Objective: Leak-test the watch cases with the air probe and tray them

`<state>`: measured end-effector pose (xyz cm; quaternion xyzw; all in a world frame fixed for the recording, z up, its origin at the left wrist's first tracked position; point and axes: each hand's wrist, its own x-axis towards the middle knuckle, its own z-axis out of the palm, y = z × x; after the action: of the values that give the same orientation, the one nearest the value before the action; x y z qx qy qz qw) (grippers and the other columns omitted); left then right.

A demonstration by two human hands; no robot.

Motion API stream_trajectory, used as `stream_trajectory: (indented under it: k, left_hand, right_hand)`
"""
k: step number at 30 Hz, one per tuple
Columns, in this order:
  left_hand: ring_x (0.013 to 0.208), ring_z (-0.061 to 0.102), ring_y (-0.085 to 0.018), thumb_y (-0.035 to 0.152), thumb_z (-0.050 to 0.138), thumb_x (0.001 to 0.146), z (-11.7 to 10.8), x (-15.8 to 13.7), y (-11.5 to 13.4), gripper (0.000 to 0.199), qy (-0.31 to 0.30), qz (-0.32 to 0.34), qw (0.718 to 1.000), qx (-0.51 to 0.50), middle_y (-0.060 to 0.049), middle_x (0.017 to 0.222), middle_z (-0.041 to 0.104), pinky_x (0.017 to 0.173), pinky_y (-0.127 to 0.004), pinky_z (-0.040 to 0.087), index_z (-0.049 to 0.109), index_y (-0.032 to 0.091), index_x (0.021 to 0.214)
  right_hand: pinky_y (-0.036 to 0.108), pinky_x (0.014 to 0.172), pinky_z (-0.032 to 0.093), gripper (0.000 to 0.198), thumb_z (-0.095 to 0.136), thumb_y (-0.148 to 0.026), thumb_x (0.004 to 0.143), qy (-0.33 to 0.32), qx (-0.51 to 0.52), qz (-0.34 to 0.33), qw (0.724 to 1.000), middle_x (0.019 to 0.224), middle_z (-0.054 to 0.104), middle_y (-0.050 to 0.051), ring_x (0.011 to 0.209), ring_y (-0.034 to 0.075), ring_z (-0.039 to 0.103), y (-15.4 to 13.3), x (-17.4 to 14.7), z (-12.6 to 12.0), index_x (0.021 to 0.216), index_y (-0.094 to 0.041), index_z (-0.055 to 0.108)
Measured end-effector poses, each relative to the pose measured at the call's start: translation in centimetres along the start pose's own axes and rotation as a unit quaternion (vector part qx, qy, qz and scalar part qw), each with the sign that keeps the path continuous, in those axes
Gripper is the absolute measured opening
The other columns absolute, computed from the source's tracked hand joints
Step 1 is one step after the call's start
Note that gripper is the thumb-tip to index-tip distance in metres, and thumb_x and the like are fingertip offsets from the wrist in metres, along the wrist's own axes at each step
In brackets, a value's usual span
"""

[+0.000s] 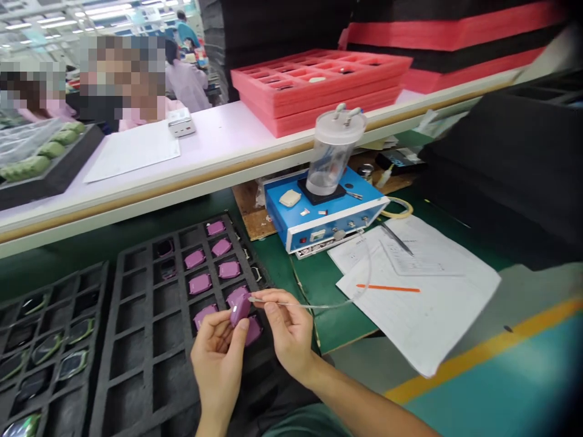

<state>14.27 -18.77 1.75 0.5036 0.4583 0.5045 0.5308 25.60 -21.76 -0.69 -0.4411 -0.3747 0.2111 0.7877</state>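
Pinched in my left hand (221,352) is a purple watch case (240,308), tilted on its edge above a black foam tray (132,325). My right hand (289,328) is closed on a thin clear tube (323,306), whose tip touches or nearly touches the watch case's edge. From there the tube curves right and up to a blue box-shaped machine (328,209) that carries a clear cylinder (334,152). Several more purple watch cases (200,283) lie in the tray's compartments beyond my hands, some partly hidden by my fingers.
At far left another black tray (54,346) holds dark and green-rimmed watches. Papers (423,291) with an orange stick (388,288) and a pen (397,238) lie right. Red foam trays (319,85) stand on the raised shelf (218,136). Other people sit beyond it.
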Motion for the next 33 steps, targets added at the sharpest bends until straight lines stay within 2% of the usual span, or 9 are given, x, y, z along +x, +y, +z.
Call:
stream_trajectory:
  k: [4, 17, 33]
  left_hand:
    - [0.082, 0.08, -0.02, 0.035, 0.089, 0.076, -0.07, -0.27, 0.19, 0.031, -0.014, -0.023, 1.0, 0.006, -0.011, 0.09, 0.081, 0.075, -0.023, 0.065, 0.071, 0.016, 0.092]
    - [0.081, 0.079, -0.019, 0.035, 0.09, 0.073, -0.09, -0.58, 0.08, 0.032, -0.002, -0.027, 1.0, -0.01, -0.01, 0.089, 0.081, 0.075, -0.023, 0.064, 0.07, 0.017, 0.09]
    - [0.077, 0.081, -0.019, 0.029, 0.093, 0.065, 0.09, 0.2, 0.22, 0.033, 0.012, -0.011, 1.0, -0.01, -0.008, 0.083, 0.081, 0.07, -0.017, 0.063, 0.071, 0.017, 0.086]
  right_hand:
    - [0.031, 0.087, 0.068, 0.016, 0.06, -0.02, 0.103, 0.001, 0.005, 0.011, 1.0, 0.104, 0.077, 0.006, 0.099, 0.018, 0.078, -0.1, -0.28, -0.01, 0.105, -0.023, 0.075]
    - [0.03, 0.086, 0.068, 0.016, 0.06, -0.021, 0.103, -0.002, -0.003, 0.018, 1.0, 0.104, 0.078, 0.006, 0.097, 0.017, 0.078, -0.15, -0.49, -0.06, 0.105, -0.024, 0.076]
    - [0.029, 0.087, 0.066, 0.018, 0.06, -0.022, 0.104, -0.005, 0.006, 0.015, 1.0, 0.105, 0.077, 0.003, 0.097, 0.016, 0.077, 0.16, 0.09, 0.16, 0.107, -0.027, 0.076]
